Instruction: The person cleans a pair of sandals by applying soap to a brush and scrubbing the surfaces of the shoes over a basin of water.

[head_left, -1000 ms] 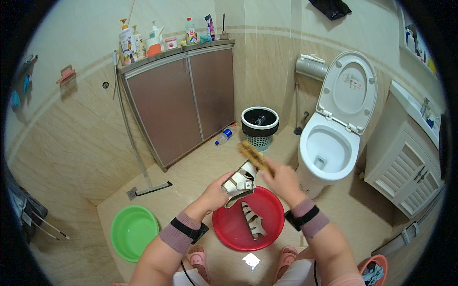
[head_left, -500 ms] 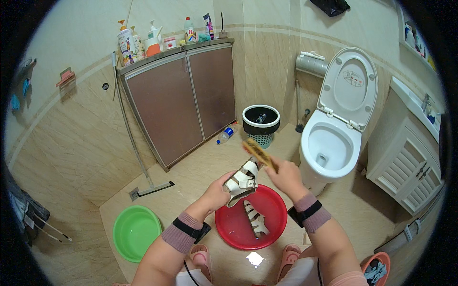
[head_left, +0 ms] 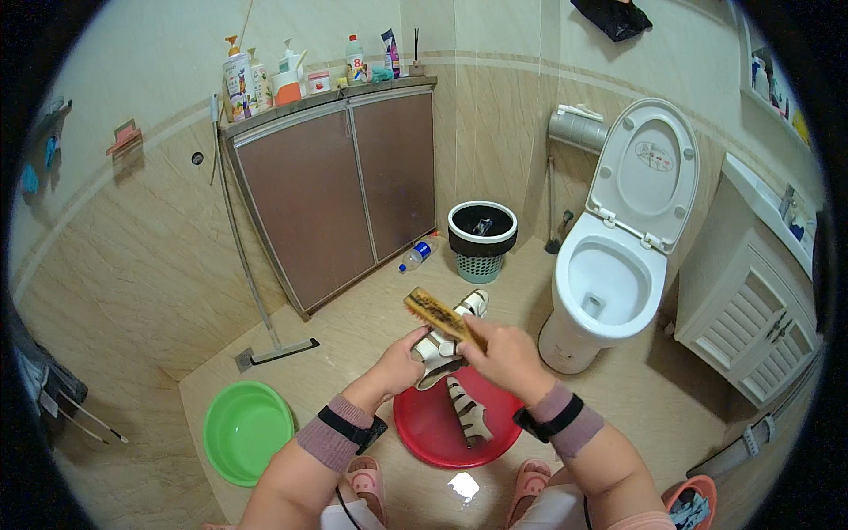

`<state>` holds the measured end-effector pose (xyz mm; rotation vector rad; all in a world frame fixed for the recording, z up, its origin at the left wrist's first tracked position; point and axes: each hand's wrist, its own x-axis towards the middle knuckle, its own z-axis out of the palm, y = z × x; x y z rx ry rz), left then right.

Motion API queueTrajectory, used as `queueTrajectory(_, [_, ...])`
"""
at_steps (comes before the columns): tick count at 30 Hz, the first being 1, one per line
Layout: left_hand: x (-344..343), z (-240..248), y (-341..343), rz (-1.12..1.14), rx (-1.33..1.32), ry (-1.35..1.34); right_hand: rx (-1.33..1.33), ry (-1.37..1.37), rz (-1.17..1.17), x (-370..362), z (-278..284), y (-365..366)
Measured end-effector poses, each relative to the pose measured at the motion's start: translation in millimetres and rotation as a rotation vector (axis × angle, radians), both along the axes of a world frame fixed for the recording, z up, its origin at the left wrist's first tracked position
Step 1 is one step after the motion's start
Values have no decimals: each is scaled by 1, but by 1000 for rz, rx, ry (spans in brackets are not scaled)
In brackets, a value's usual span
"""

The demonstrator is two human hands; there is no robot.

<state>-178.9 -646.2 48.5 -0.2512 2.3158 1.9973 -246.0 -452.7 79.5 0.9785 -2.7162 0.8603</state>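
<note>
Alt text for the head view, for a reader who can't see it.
The left hand holds a white sandal near the far edge of a red basin; the right hand holds a yellow-brown brush over the sandal. A second sandal lies in the red basin; a green basin stands left, a toilet farther right.

Toilet (head_left: 609,269), lid (head_left: 652,177) raised; lined bin (head_left: 480,267) near brown cabinet (head_left: 340,190); bottle (head_left: 418,254) on floor (head_left: 632,389); squeegee (head_left: 284,352) at left.

Mauve cuffs (head_left: 328,448), black straps (head_left: 558,419)
</note>
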Motion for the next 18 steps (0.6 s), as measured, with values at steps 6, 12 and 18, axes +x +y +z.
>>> queueTrajectory(6, [-3,-1,0,-36,-55,54,-9,-10,-154,-26,-5,15])
queueTrajectory(12, [-5,-9,-2,-38,-112,57,34,-12,-159,-32,2,16])
queueTrajectory(18, [-4,-6,-3,2,-84,-4,-58,59,52,-5,-10,0])
